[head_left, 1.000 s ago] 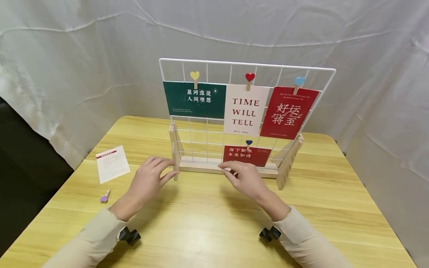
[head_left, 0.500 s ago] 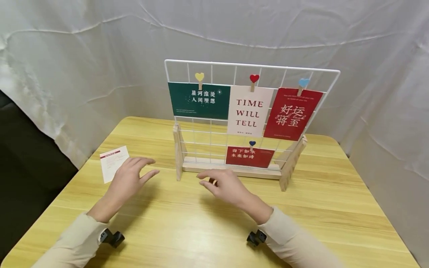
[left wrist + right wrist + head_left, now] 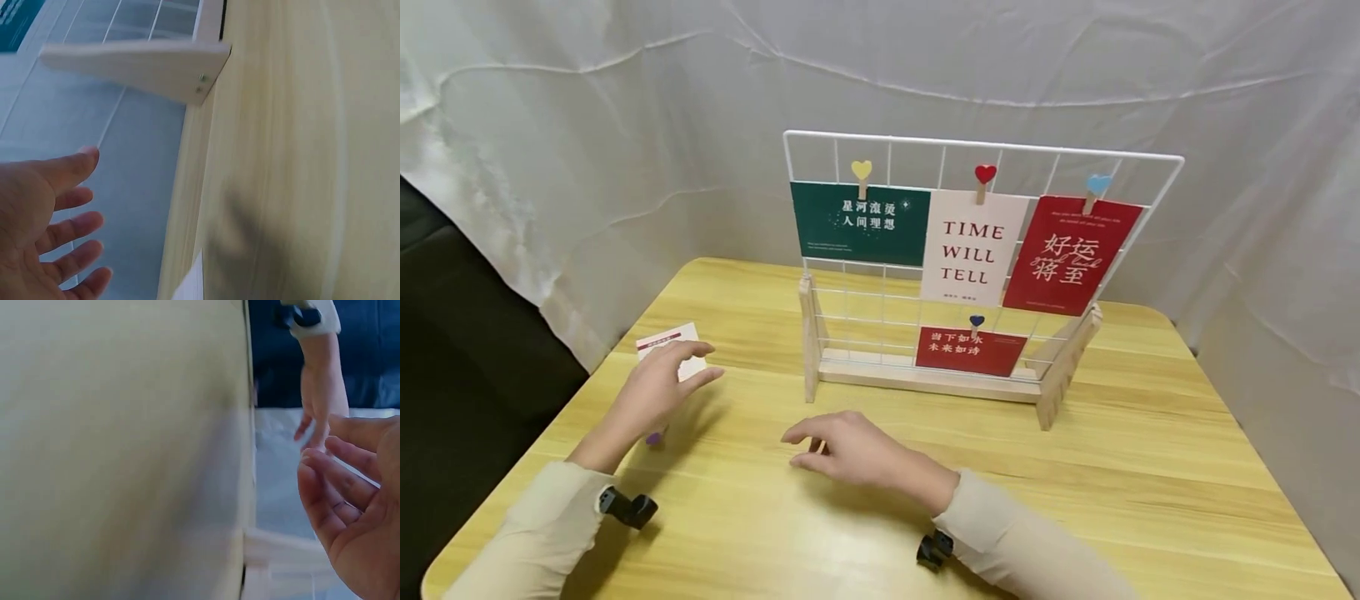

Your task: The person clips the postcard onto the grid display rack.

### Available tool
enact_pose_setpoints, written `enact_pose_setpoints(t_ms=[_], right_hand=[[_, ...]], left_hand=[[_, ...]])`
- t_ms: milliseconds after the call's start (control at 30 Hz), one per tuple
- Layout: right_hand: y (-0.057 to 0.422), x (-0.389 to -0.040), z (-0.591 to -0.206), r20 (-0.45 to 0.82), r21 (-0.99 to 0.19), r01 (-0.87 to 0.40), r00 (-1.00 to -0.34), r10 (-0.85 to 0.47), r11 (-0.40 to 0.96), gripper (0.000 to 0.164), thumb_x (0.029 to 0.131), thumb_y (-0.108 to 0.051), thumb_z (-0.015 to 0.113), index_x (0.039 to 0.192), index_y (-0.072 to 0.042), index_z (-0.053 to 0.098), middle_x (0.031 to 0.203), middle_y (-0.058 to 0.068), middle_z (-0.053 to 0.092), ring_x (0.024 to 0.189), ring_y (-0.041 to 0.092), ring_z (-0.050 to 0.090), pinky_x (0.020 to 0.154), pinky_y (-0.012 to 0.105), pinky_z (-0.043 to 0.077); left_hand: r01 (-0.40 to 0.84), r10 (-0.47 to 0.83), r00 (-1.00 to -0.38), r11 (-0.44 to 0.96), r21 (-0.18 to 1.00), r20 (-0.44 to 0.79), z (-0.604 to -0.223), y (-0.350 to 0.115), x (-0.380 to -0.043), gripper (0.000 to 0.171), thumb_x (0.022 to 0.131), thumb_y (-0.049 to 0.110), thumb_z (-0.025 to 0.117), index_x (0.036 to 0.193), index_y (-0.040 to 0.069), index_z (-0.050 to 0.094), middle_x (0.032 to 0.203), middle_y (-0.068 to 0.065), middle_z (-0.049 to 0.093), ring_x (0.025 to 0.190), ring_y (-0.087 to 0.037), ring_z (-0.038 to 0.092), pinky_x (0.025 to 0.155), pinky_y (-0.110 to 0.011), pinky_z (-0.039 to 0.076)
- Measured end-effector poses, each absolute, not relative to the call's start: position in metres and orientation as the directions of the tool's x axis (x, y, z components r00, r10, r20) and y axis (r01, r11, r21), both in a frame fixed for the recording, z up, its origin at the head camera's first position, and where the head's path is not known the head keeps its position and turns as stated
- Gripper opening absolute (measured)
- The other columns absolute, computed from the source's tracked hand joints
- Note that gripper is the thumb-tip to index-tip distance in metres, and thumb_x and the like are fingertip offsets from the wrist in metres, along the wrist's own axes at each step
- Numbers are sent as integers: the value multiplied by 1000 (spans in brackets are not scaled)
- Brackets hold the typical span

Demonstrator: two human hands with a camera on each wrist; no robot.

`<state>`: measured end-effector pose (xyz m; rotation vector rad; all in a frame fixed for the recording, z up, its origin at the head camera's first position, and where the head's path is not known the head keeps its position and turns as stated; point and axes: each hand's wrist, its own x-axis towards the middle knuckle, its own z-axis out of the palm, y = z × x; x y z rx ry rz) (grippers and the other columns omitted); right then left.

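Observation:
In the head view my left hand hovers over the left side of the table, its thumb and fingers spread apart with nothing between them. A white card with a dark red band lies beneath it, partly covered by the fingers. Near that wrist a purple heart clothespin shows, mostly hidden. My right hand is over the middle of the table, fingers loosely bent and holding nothing. In the left wrist view the left hand is apart from the card's corner. The right wrist view shows the right hand's loose fingers.
A white wire grid rack on a wooden stand stands at the back. Heart clothespins hold a green card, a white card, a red card and a lower small red card. Pale curtains hang behind.
Both hands have moved left and away from the rack, the right also coming nearer the front. The left hand has come over the white card. The view has shifted slightly left.

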<state>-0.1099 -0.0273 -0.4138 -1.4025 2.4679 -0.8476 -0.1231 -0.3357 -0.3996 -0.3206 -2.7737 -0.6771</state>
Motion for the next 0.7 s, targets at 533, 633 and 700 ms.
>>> enact_pose_setpoints(t_ms=[533,633,700], right_hand=[[-128,-112,-418,-4,-374,-862,-368,-930,343,44,97,-46,58,135,-25,58,137,-11,54,128,4,45,109,22,29],[-147,-114,-420,-15,-337,-876,-361,-932,345,45,97,-46,58,136,-26,56,138,-11,53,128,4,45,110,20,28],[-160,-115,-423,-16,-306,-891,-349,-937,337,46,97,-47,57,137,-26,55,139,-12,52,128,4,44,110,19,26]], left_hand=[[205,165,-978,857,474,125,-403,-395,-160,52,95,33,65,127,-8,56,120,-31,59,106,-48,55,88,-59,45],[217,182,-976,853,475,119,-407,-403,-165,52,94,31,67,127,-8,57,120,-32,59,107,-49,54,89,-60,44],[219,190,-976,855,470,108,-409,-410,-167,51,94,30,67,126,-8,57,120,-32,58,109,-50,53,90,-62,42]])
